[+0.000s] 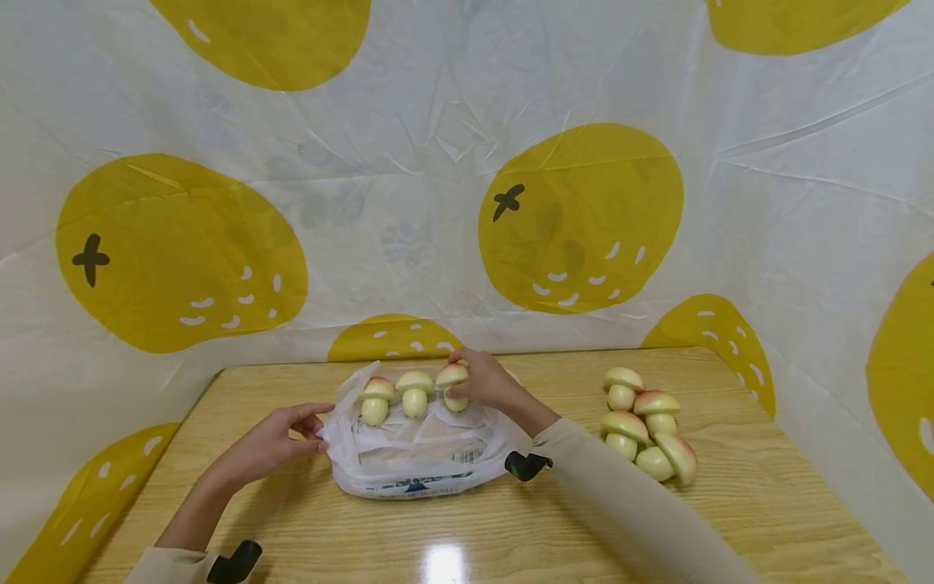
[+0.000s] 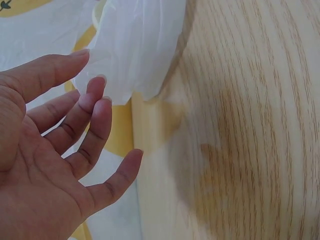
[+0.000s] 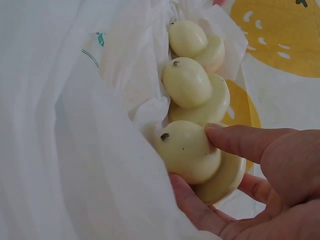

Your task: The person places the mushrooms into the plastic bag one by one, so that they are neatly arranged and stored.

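A white plastic bag (image 1: 401, 454) with green print lies on the wooden table with its mouth spread. Along its far side stand three model mushrooms in a row, pale with reddish caps: a left one (image 1: 375, 410), a middle one (image 1: 414, 401) and a right one (image 3: 187, 155). My right hand (image 1: 489, 381) grips the right mushroom between thumb and fingers. At the bag's left edge is my left hand (image 1: 273, 442), its fingers loosely bent. In the left wrist view a gap shows between thumb and fingertips, close to the white plastic.
Several more model mushrooms (image 1: 620, 426) are clustered on the table (image 1: 554, 519) to the right of the bag. A white sheet (image 1: 409, 227) with yellow fruit prints hangs behind the table and along its sides.
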{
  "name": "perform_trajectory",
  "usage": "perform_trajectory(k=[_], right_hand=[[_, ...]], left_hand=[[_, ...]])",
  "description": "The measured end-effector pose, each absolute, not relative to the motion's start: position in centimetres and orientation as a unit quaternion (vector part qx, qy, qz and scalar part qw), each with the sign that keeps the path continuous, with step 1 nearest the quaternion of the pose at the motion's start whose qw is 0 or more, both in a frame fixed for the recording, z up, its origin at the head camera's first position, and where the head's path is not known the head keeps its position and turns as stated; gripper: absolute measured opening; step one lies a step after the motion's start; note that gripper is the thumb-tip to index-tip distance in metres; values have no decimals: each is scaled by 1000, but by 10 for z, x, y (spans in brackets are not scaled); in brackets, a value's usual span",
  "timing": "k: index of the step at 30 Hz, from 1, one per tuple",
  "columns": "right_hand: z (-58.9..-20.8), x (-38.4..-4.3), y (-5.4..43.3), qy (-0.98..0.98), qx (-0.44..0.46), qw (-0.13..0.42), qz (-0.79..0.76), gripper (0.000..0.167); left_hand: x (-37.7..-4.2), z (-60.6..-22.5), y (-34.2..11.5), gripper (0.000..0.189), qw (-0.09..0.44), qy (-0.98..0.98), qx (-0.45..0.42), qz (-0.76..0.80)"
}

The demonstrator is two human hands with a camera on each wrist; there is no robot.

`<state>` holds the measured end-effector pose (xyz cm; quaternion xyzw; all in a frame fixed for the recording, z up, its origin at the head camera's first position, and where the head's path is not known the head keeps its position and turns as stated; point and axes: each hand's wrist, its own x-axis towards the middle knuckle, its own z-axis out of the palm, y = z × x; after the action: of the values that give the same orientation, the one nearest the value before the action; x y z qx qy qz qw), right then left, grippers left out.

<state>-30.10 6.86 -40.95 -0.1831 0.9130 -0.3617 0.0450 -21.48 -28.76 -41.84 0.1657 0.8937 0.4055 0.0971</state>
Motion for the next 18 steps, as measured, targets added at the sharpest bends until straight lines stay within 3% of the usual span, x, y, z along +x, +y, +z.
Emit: perform_trajectory(k=[18], right_hand=[[-413, -301, 66, 929, -207, 14, -307, 43]], left_hand=[[-214, -418, -287, 61, 100, 891, 161, 413]])
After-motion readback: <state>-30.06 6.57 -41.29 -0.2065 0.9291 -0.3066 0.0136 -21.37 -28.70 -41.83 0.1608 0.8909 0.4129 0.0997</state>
